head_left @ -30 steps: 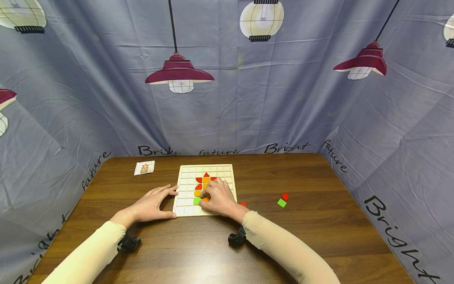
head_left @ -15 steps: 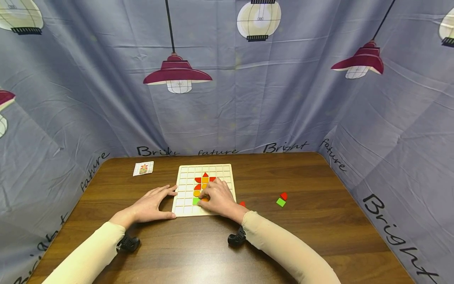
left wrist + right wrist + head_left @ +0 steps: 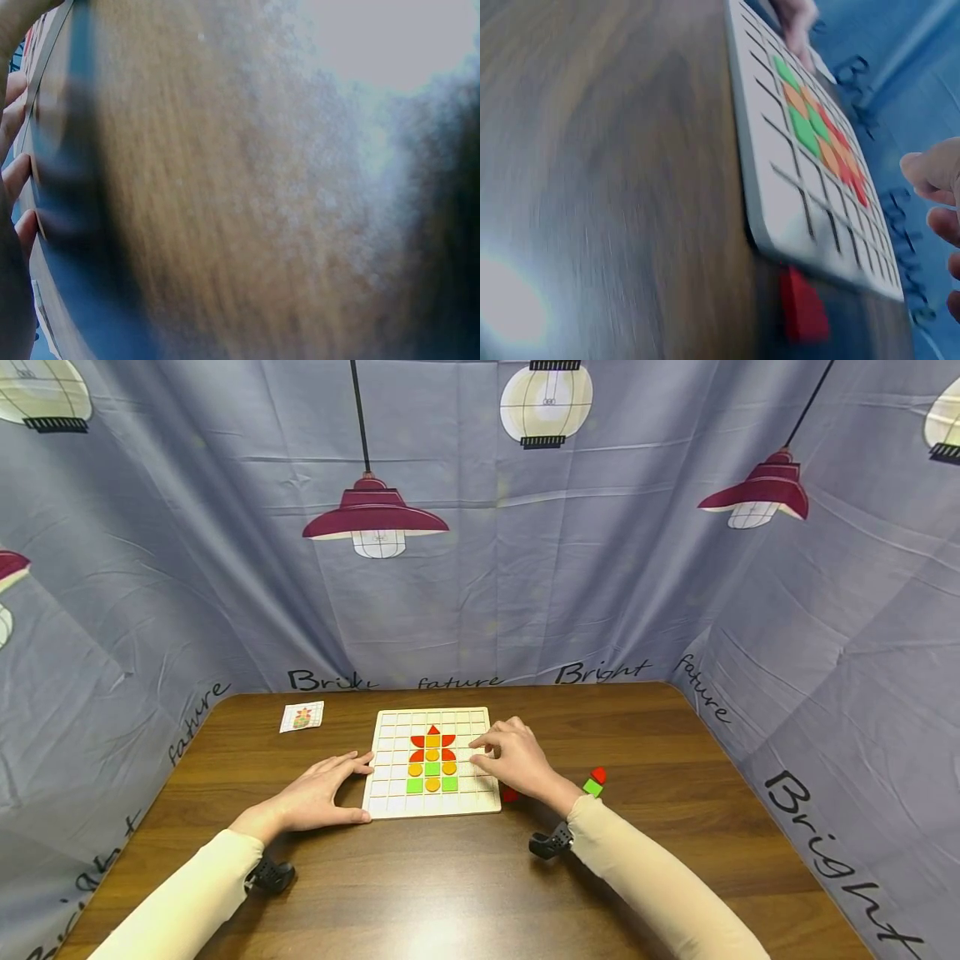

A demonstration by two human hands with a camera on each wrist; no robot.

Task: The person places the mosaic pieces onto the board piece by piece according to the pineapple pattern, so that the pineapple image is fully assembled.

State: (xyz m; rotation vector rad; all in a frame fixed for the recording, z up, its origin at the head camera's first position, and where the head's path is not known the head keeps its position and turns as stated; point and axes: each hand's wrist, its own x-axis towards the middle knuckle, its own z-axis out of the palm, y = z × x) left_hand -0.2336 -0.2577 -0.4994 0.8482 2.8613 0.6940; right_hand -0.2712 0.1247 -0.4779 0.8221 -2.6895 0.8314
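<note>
A pale wooden grid board (image 3: 390,727) lies on the brown table (image 3: 450,893). Red, orange and green tiles (image 3: 432,762) form a flower-like pattern in its middle. My left hand (image 3: 322,793) rests flat on the table with straight fingers, its fingertips and thumb touching the board's left edge. My right hand (image 3: 513,760) hovers over the board's right side, fingers loosely curled, holding nothing. In the right wrist view the board (image 3: 780,187) with its tiles (image 3: 814,124) runs away from the right fingertips (image 3: 934,169). The left wrist view is blurred, with the left fingers (image 3: 11,172) at its edge.
A loose red tile (image 3: 510,794) lies by the board's right front corner, also in the right wrist view (image 3: 802,307). A green tile (image 3: 592,787) and a red tile (image 3: 598,774) sit further right. A small picture card (image 3: 302,717) lies at the back left. Printed cloth walls surround the table.
My right hand has lifted off the middle tiles and moved right, uncovering the whole pattern. The left hand has stayed at the board's left edge.
</note>
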